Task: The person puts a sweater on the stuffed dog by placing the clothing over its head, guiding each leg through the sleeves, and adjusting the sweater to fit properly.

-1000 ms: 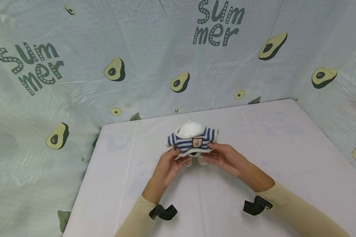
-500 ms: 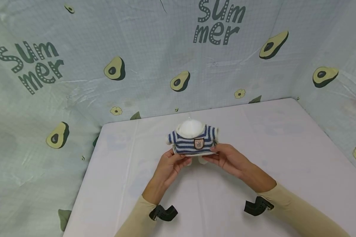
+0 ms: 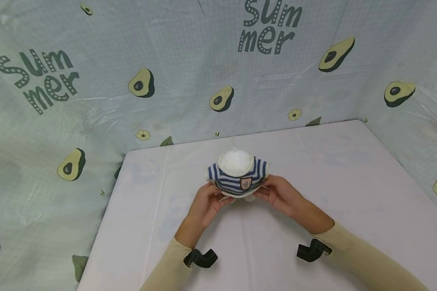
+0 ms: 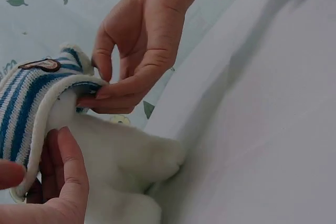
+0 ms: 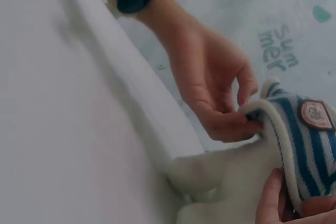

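Two grips [image 3: 206, 203] [image 3: 281, 196] pinch striped sweater [image 3: 232, 185] on white plush toy [image 4: 123, 156].

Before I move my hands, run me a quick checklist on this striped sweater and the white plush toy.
1. Left hand holding the hem: ok, fingers under it, thumb outside.
2. Right hand holding the hem: ok, on the opposite side.
3. Plush toy's legs clear of the sweater: ok, both show below the hem.
4. Toy's body fully covered: not ok, white plush shows below the hem.
5. Arms through the sleeves: cannot tell, the insides are hidden.
6. Badge facing outward: ok.
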Tool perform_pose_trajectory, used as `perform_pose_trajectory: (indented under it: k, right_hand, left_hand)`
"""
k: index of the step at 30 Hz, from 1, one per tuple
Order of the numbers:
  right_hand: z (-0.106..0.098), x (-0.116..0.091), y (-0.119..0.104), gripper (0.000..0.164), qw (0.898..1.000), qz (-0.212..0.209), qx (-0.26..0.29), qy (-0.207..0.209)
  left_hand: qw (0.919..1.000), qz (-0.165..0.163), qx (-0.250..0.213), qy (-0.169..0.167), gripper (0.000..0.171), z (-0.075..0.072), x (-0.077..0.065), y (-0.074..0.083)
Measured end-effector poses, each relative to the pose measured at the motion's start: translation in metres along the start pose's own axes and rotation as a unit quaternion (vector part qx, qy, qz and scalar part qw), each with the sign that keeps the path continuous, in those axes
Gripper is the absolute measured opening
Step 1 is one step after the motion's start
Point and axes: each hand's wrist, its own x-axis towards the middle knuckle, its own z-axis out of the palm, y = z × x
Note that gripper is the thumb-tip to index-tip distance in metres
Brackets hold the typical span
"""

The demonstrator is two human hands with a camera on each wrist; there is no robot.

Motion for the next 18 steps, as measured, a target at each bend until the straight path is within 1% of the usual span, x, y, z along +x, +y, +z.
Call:
perform_pose_trajectory:
  k: [2, 4, 6, 7, 9, 11, 15, 18]
  right_hand:
    - [-0.005, 0.004, -0.003, 0.027, 0.999, -0.001, 0.036, 0.009]
    - [-0.009, 0.008, -0.006, 0.027, 0.998, 0.001, 0.056, 0.016]
    - [-0.011, 0.012, -0.01, 0.03, 0.999, 0.004, 0.048, 0.014]
    - [-0.011, 0.014, -0.012, 0.032, 0.999, 0.006, 0.031, 0.009]
    - [-0.011, 0.019, -0.014, 0.033, 1.0, 0.011, -0.009, -0.003]
    - [-0.01, 0.023, -0.016, 0.03, 0.999, 0.013, -0.051, -0.012]
    - [-0.008, 0.032, -0.017, 0.026, 0.993, 0.014, -0.118, 0.0]
    - [-0.008, 0.036, -0.016, 0.024, 0.988, 0.017, -0.15, 0.023]
  left_hand:
    - [0.9997, -0.002, -0.025, -0.006, 0.031, -0.003, 0.002, 0.003]
    - [0.9989, -0.007, -0.046, -0.005, 0.024, -0.005, 0.005, 0.007]
    - [0.9992, -0.011, -0.039, 0.0, 0.024, -0.006, 0.01, 0.012]
    - [0.9993, -0.015, -0.033, 0.005, 0.027, -0.006, 0.012, 0.014]
    - [0.9997, -0.021, -0.006, 0.013, 0.031, -0.006, 0.017, 0.017]
    - [0.999, -0.02, 0.034, 0.023, 0.032, -0.005, 0.022, 0.02]
    - [0.9944, -0.021, 0.091, 0.05, 0.02, -0.005, 0.029, 0.018]
    - [0.9886, -0.02, 0.131, 0.072, 0.013, -0.007, 0.032, 0.014]
